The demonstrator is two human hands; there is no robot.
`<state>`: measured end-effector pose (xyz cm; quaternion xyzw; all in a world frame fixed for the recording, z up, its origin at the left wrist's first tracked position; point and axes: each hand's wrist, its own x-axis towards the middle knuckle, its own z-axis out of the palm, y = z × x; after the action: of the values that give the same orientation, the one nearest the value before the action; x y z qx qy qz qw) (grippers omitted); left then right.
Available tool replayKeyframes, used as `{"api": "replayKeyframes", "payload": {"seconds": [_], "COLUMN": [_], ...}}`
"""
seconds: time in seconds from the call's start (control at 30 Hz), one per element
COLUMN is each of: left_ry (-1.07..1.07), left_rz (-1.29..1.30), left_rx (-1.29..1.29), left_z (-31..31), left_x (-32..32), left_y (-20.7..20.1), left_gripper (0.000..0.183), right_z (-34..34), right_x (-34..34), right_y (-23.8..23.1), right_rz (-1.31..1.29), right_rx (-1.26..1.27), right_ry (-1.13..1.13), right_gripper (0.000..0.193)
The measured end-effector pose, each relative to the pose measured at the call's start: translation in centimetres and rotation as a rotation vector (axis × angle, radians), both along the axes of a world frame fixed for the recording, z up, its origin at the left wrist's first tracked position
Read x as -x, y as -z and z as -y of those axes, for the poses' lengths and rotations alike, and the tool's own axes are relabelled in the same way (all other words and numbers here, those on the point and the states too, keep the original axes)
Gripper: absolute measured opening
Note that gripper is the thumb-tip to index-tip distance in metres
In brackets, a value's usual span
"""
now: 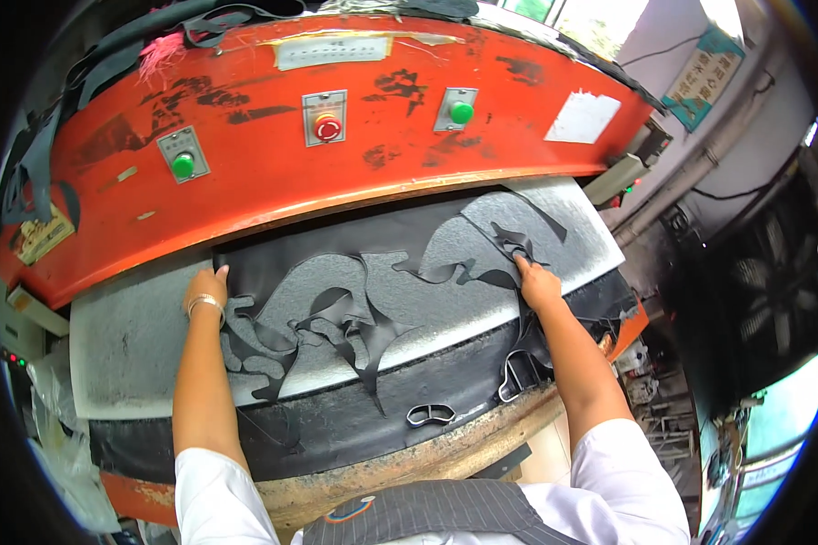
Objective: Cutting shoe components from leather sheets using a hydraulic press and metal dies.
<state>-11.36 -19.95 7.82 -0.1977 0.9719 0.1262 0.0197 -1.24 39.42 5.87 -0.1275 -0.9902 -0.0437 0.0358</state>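
A black leather-like sheet (323, 238), full of cut-out gaps, lies across the grey cutting board (132, 331) of a press. Its near side has turned into a web of curled, torn-looking strips (341, 313). At the sheet's left edge, my left hand (207, 289) pinches it, thumb on the upper side. My right hand (538, 282) grips a bunched strip on the sheet's right side, fingers closed around it. Some of those fingertips are hidden by the folds. Near the front, two metal-edged cutting dies, a small curved one (430, 415) and a larger one (507, 386), rest on a black ledge.
The orange press head (245, 173) spans the far side just above the board. It carries two green buttons (183, 165) (462, 113) and a red one (328, 127). Black scraps (41, 168) hang at far left. A dark fan (763, 272) stands on the right.
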Motion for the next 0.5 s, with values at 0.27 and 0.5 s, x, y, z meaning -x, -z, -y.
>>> {"api": "replayKeyframes", "payload": {"seconds": [0.27,0.5], "left_ry": [0.113,0.233], "left_rz": [-0.008,0.012], "left_rx": [0.014,0.018], "left_z": [0.0,-2.7], "left_x": [-4.9,-10.3], "left_y": [1.0,1.6], "left_gripper": [0.049,0.056], "right_z": [-2.7,-5.4], "right_x": [-4.7,-10.6], "right_y": [-1.7,-2.6], "right_rz": [0.202,0.127], "right_rx": [-0.117,-0.043], "right_ry": [-0.109,-0.118], "right_gripper": [0.051,0.041]}}
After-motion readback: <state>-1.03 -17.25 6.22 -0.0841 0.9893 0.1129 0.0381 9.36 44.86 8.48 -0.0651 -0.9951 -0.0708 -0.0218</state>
